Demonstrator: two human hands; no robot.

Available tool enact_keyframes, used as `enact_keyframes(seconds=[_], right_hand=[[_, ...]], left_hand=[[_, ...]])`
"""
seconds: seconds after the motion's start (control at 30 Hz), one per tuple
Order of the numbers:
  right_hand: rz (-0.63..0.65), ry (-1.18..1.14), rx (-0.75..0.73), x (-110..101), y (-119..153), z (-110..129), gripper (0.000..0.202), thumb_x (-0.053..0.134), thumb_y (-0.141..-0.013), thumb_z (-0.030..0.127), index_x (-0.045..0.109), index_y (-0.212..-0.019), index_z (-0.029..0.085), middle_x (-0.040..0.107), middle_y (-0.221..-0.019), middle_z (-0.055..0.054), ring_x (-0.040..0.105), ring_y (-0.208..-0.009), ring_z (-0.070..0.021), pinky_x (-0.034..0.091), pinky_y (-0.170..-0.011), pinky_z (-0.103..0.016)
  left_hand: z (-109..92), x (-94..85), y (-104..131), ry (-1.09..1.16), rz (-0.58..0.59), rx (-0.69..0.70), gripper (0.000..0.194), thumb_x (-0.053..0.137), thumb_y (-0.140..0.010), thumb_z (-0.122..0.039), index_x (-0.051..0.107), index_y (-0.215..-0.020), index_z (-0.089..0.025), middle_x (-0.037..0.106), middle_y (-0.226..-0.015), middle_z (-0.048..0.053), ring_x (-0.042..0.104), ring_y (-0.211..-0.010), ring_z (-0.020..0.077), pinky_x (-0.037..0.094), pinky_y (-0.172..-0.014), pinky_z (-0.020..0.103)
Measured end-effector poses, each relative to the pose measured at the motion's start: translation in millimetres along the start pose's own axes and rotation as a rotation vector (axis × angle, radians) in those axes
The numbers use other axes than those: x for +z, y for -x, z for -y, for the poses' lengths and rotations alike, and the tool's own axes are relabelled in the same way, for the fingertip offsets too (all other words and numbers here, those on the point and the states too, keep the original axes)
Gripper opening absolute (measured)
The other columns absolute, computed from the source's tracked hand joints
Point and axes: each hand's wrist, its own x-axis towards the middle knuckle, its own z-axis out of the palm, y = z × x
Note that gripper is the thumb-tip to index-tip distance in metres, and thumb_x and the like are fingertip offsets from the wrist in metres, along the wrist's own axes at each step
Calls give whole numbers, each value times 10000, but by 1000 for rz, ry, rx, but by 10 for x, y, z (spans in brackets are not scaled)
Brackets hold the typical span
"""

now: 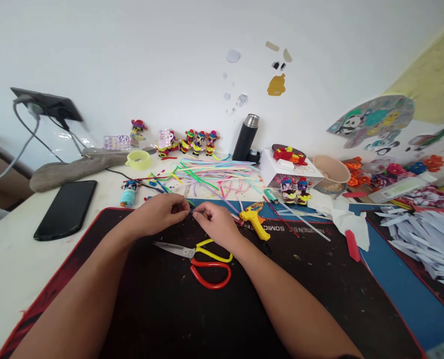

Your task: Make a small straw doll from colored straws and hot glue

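1. Both hands are meeting at the far edge of the black mat [162, 309], and the left hand [158, 213] is pinching its fingers closed on a thin green strip [190, 203].
2. The right hand [217, 224] is pressing in close, its fingers pinched shut on the same strip from the other side; the strip's end is too small to make out.
3. The strip is sitting between the two sets of fingertips, just above the mat.
4. Scissors [203, 259] with yellow and red handles are lying on the mat just below the right hand, blades pointing left.
5. A yellow glue gun [256, 217] is resting just right of the right hand.
6. Coloured strips [214, 177] are spreading over the white surface [8, 264] behind the hands.
7. A black phone [66, 209] is lying well apart on the left.
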Motion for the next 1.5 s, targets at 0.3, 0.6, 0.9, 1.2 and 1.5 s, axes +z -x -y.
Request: enact_keyframes(seconds=[0.3, 0.6, 0.9, 1.2, 1.5], right_hand=[[19, -21, -6, -8, 12, 23, 135, 652, -968, 301, 748, -980, 207, 631, -666, 44, 512, -582, -127, 317, -564, -266], [50, -13, -13, -17, 41, 61, 123, 638, -959, 285, 722, -921, 204, 660, -704, 31, 538, -600, -126, 353, -586, -258], [50, -82, 13, -11, 48, 79, 128, 629, -951, 287, 704, -907, 193, 614, -678, 40, 510, -595, -122, 353, -582, -255], [-22, -287, 79, 11, 12, 53, 154, 643, -939, 335, 683, -898, 193, 542, -622, 52, 448, -545, -117, 306, -521, -250], [-65, -479, 89, 52, -10, -3, 240, 646, -928, 435, 676, -918, 198, 444, -578, 76, 385, -472, -99, 270, -469, -240]], left_hand=[[4, 9, -1, -51, 5, 4, 231, 546, -850, -388, 715, -866, -231, 742, -822, 26, 642, -729, 223, 425, -665, 311], [-14, 13, -5, -35, 4, 4, 214, 558, -848, -383, 713, -847, -236, 743, -802, 20, 643, -712, 217, 436, -655, 305], [-21, -3, -1, 128, -56, -10, 349, 580, -899, -523, 760, -955, -229, 780, -892, 35, 682, -819, 242, 488, -734, 321], [4, -48, 13, 374, -17, -10, 405, 668, -870, -599, 752, -985, -221, 774, -920, 44, 678, -867, 250, 515, -764, 331], [-85, 55, -23, 329, -84, -22, 346, 673, -863, -561, 728, -866, -220, 718, -797, 2, 622, -756, 208, 467, -694, 304]])
